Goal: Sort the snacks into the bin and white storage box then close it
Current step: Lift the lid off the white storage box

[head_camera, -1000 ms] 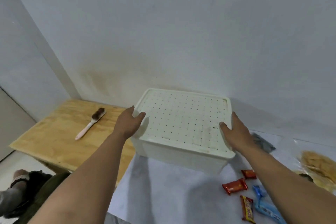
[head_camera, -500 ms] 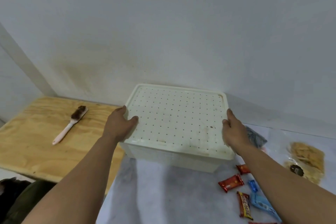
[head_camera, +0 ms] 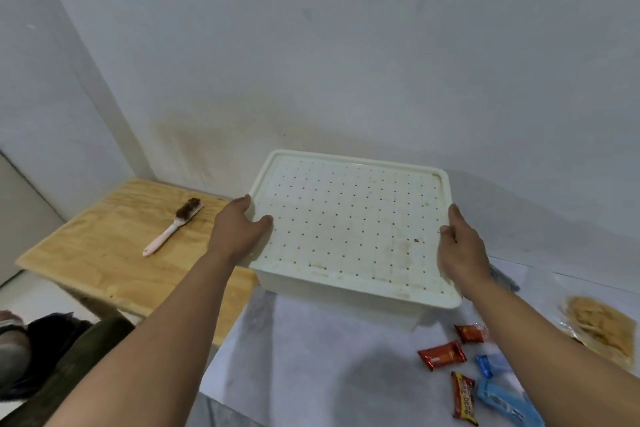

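1. White storage box [head_camera: 346,282] sits on the grey-white covered bench [head_camera: 304,357] close to the wall, with its perforated lid [head_camera: 349,222] on top, dotted with rows of small holes and marked with brownish stains.
2. Left hand [head_camera: 235,236] grips the lid's left edge: the thumb lies on the lid's top surface and the fingers [head_camera: 242,201] curl around the rim, closed on the lid.
3. Right hand [head_camera: 460,253] holds the lid's right edge, fingers wrapped over the rim and pressed together against it, thumb side toward the camera.
4. Both forearms reach forward from the bottom of the view, roughly straight, converging on the box from either side.
5. Snacks lie on the bench to the right of the box and in front of it: two red wrapped bars [head_camera: 441,355], one nearer the box, a dark bar with yellow-orange lettering [head_camera: 464,399] that is too blurred to read, and blue wrapped packets [head_camera: 502,399] partly under the right forearm.
6. A clear bag of tan, crisp-like food [head_camera: 599,326] lies farther right, and a dark packet [head_camera: 502,279] shows just behind the right wrist.
7. To the left, a plywood board [head_camera: 104,246] carries a brush [head_camera: 173,227] with a pale pink handle and dark bristles, well apart from the box.
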